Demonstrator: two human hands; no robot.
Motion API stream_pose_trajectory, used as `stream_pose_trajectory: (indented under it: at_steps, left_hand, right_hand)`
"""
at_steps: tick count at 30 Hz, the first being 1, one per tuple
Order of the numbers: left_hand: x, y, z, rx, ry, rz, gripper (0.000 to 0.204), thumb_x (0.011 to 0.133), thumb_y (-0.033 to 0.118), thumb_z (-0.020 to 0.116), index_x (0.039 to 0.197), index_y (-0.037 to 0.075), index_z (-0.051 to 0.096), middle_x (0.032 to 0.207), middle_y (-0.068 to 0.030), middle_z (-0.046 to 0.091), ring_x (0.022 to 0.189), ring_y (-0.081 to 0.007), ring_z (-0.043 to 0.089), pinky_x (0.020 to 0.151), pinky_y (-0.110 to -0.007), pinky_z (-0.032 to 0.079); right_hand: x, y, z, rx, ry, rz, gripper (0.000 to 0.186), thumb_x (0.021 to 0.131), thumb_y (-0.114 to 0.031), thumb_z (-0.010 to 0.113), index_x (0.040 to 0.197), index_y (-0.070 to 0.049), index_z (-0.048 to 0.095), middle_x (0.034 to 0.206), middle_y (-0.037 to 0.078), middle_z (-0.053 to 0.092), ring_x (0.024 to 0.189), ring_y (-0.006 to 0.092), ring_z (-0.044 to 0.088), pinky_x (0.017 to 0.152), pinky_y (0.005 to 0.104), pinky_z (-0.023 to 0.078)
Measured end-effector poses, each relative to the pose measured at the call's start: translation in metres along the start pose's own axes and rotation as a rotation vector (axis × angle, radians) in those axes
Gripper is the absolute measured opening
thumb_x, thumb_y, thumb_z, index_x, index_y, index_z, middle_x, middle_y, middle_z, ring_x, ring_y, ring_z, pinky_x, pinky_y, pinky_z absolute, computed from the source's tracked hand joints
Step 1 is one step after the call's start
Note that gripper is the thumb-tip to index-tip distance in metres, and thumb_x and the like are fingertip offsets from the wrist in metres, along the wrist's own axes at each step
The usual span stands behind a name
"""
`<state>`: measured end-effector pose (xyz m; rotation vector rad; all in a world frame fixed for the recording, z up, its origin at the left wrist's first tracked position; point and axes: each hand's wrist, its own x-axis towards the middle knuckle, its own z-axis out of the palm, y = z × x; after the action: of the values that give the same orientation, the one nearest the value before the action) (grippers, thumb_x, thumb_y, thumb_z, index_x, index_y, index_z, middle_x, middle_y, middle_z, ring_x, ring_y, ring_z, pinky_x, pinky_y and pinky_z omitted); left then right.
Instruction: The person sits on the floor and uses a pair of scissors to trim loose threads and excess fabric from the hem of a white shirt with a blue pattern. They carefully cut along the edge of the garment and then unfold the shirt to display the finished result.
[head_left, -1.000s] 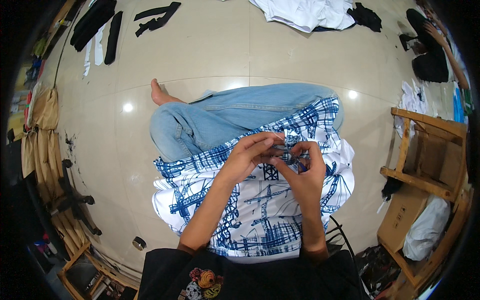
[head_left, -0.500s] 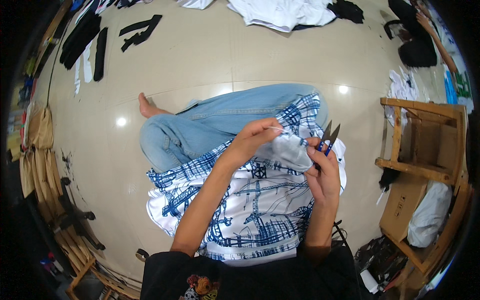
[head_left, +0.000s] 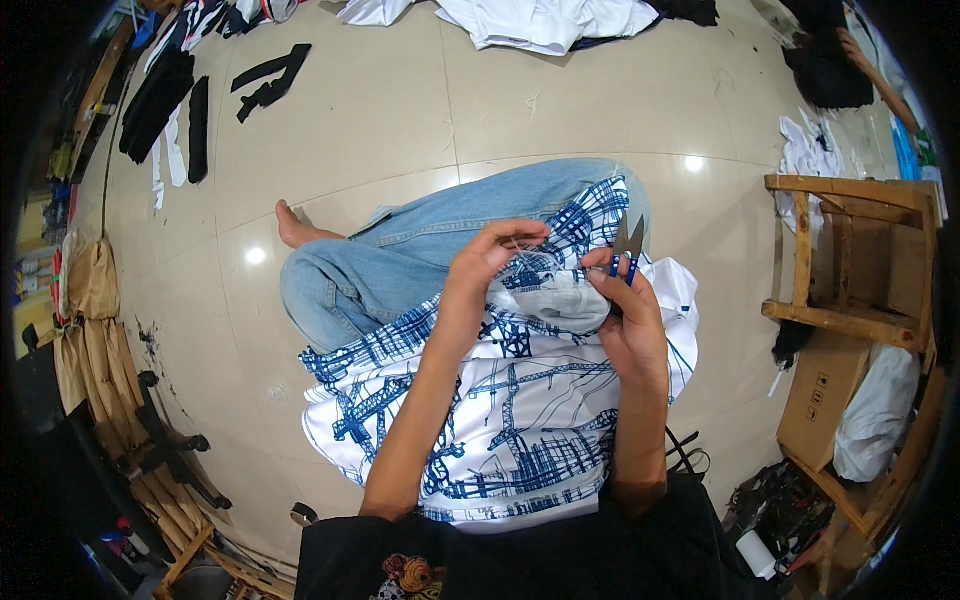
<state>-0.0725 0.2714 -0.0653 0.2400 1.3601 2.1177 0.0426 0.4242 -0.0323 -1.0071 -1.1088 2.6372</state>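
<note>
Over the printed garment [head_left: 530, 440], the right hand [head_left: 634, 312] conceals the lower end of the snips [head_left: 629, 252]; thread [head_left: 537, 250] beside the left hand [head_left: 476, 270] is too fine to trace. Beyond the garment, the upper edge crops white cloth [head_left: 540, 24].

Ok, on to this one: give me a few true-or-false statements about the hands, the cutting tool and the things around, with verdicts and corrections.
1. The right hand holds snips with blue handles. True.
2. The blades of the snips are closed together. False: their tips stand apart.
3. Blue-and-white printed cloth lies across the person's lap. True.
4. The left hand holds a second cutting tool. False: no tool shows in it; fine pale threads show near its fingers.
5. The cardboard box stands on the person's left. False: it is on the right.
6. White garments lie on the floor beyond the legs. True.
</note>
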Motion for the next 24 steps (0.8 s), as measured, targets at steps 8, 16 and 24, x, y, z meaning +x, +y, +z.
stream_pose_trajectory:
  at_steps: [8,16,24]
  left_hand:
    - [-0.013,0.014,0.01,0.598,-0.017,0.097,0.014,0.094,0.017,0.071,0.101,0.005,0.072,0.077,-0.0031,0.07,0.069,-0.0092,0.059,0.064,-0.025,0.046]
    - [-0.02,0.009,0.0,0.385,0.001,-0.04,0.023,0.106,0.025,0.056,0.097,0.004,0.059,0.069,0.0041,0.053,0.063,-0.0014,0.04,0.056,-0.021,0.033]
    - [-0.027,0.034,0.002,0.445,-0.09,-0.1,0.026,0.109,0.03,0.045,0.1,0.006,0.053,0.084,0.0016,0.052,0.08,-0.0062,0.047,0.073,-0.022,0.041]
  right_hand:
    - [0.0,0.004,0.005,-0.168,0.063,-0.002,0.018,0.093,-0.007,0.064,0.11,-0.001,0.064,0.09,-0.001,0.061,0.077,0.0077,0.059,0.072,0.0219,0.046]
    - [-0.01,0.0,0.03,-0.783,0.18,-0.427,0.017,0.085,-0.002,0.074,0.1,-0.001,0.068,0.085,0.0,0.063,0.074,0.0089,0.059,0.07,0.0237,0.046]
    - [-0.026,-0.025,0.053,-1.01,-0.037,-0.406,0.017,0.081,-0.007,0.08,0.094,-0.001,0.072,0.082,0.004,0.065,0.069,0.0123,0.06,0.063,0.0254,0.046]
